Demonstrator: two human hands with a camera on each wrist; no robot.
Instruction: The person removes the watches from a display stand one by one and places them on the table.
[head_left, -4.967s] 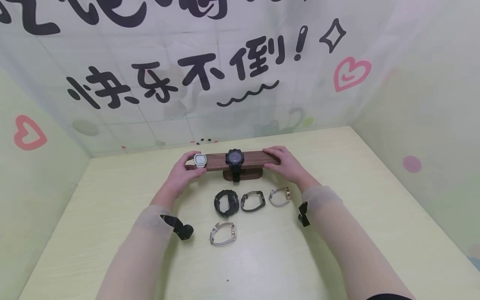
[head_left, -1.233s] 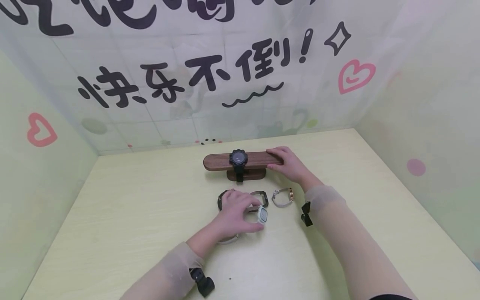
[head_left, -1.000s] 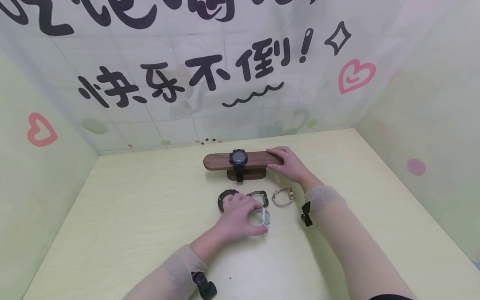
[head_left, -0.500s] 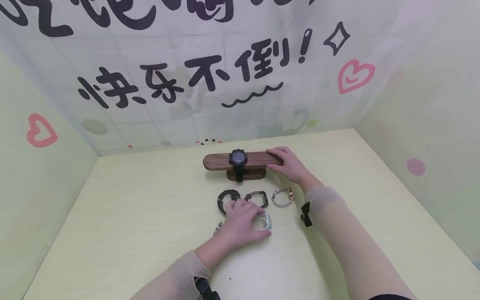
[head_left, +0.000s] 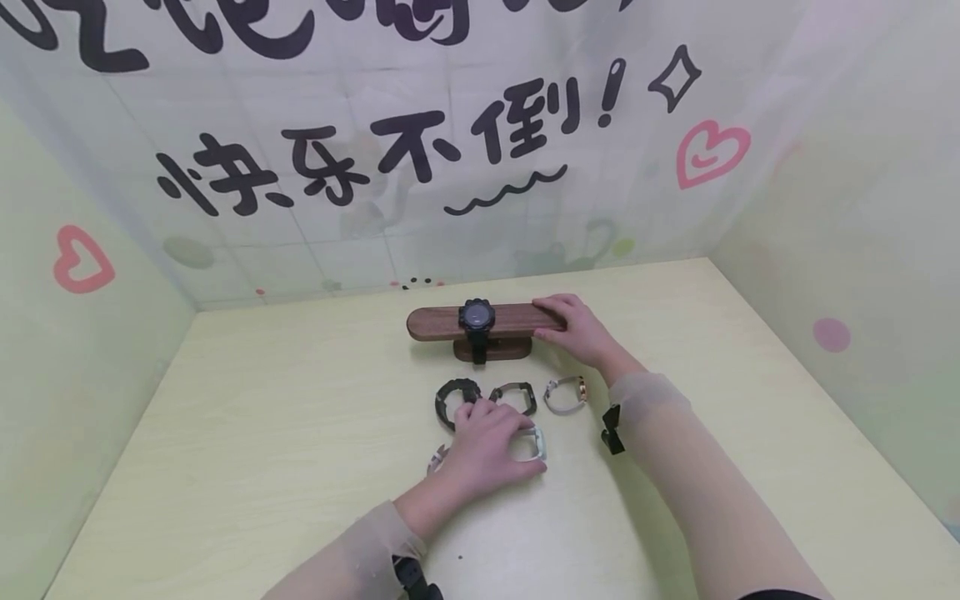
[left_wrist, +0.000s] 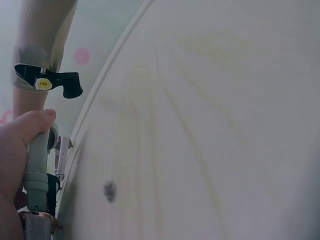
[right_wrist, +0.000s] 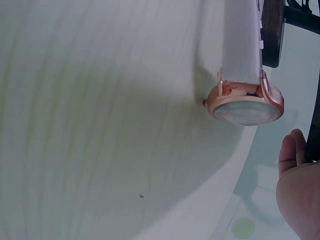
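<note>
On the table [head_left: 585, 508], left hand [head_left: 489, 450] half-closed round white watch [head_left: 541, 443], right hand [head_left: 579, 328] half-closed round wooden stand [head_left: 516, 320].

The stand [head_left: 517, 319] looks smooth wood, the white watch strap [left_wrist: 37, 162] matt plastic, the rose-gold case [right_wrist: 245, 106] glossy metal.

A pale yellowish table [head_left: 247, 417] meets a whitish far wall [head_left: 637, 192] bearing bold black lettering [head_left: 411, 146] and, towards the right, a pink heart [head_left: 703, 157], between a greenish left wall [head_left: 45, 367] and a right wall [head_left: 870, 208] carrying a purple dot [head_left: 832, 334].
</note>
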